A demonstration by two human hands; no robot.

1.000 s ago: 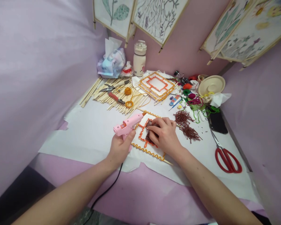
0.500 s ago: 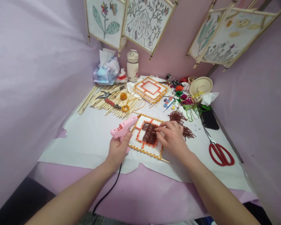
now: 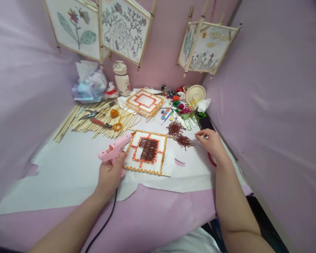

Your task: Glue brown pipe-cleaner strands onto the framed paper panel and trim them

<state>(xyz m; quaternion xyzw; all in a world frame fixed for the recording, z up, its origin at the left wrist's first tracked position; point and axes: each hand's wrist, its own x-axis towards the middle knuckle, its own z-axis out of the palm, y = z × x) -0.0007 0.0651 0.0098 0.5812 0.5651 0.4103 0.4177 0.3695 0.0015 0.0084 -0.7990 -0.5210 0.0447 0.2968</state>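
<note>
My left hand [image 3: 110, 175] is wrapped round the grip of a pink glue gun [image 3: 116, 147], its nozzle over the upper left corner of a square panel [image 3: 130, 160]. Wavy yellow yarn edges this white panel, with an orange yarn frame inside it and rows of dark brown yarn [image 3: 149, 149] in the middle. To the right, my right hand [image 3: 210, 142] is closed in a pinch above the table; whatever it holds is too small to name. Two piles of brown yarn pieces [image 3: 183, 141] lie between that hand and the panel. Red-handled scissors [image 3: 212, 160] are mostly hidden behind my right wrist.
Thin wooden sticks [image 3: 65, 123] lie at the left under pruning shears [image 3: 101, 122] and a yellow yarn ball [image 3: 114, 113]. Another yarn-trimmed panel [image 3: 144, 102] rests behind. Coloured yarn [image 3: 185, 109], a phone [image 3: 205, 123] and a bottle [image 3: 122, 79] stand farther back. A black cord [image 3: 105, 221] trails below.
My right hand has left the brown yarn on the panel and moved right, beyond the loose yarn piles. The view has swung right. The left hand keeps hold of the glue gun.
</note>
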